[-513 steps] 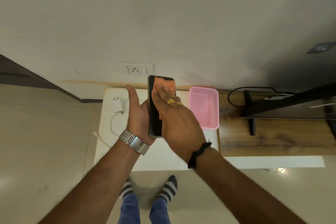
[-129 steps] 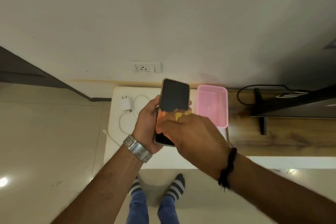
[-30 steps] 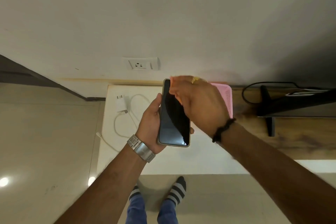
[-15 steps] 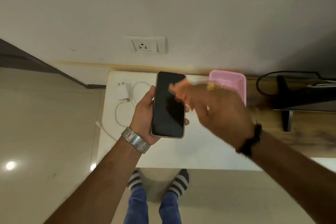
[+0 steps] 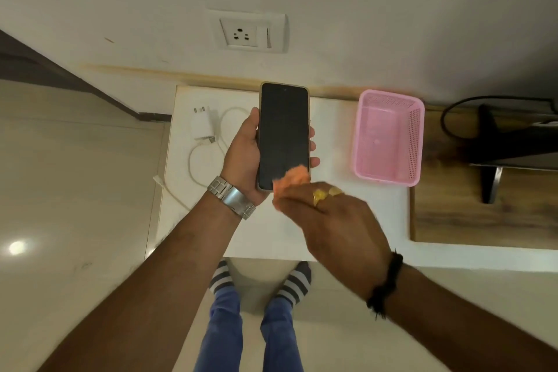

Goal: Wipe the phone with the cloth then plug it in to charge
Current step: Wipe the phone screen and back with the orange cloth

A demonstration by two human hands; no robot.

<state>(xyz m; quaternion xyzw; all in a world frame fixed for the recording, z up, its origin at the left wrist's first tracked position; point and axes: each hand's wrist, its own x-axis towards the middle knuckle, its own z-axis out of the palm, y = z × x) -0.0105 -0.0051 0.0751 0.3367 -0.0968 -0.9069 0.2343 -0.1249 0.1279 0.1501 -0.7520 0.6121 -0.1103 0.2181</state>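
Observation:
My left hand (image 5: 241, 154) grips a black phone (image 5: 283, 130) upright over the white table (image 5: 332, 220), its dark screen facing me. My right hand (image 5: 332, 220) holds a small orange cloth (image 5: 291, 180) bunched under its fingers, and the cloth touches the phone's lower right corner. Most of the cloth is hidden under my fingers. A white charger plug (image 5: 201, 124) with its coiled white cable (image 5: 196, 166) lies on the table left of the phone. A white wall socket (image 5: 246, 31) sits on the wall above the table.
A pink plastic basket (image 5: 389, 136) stands on the table to the right. Beyond it are a wooden surface (image 5: 483, 214) and a dark screen stand (image 5: 492, 154) with a black cable. My feet in striped socks (image 5: 259, 281) are below the table's front edge.
My right hand with the cloth has swept down from the phone's upper part to its lower right corner. The view has tilted, so the socket and table appear lower and larger.

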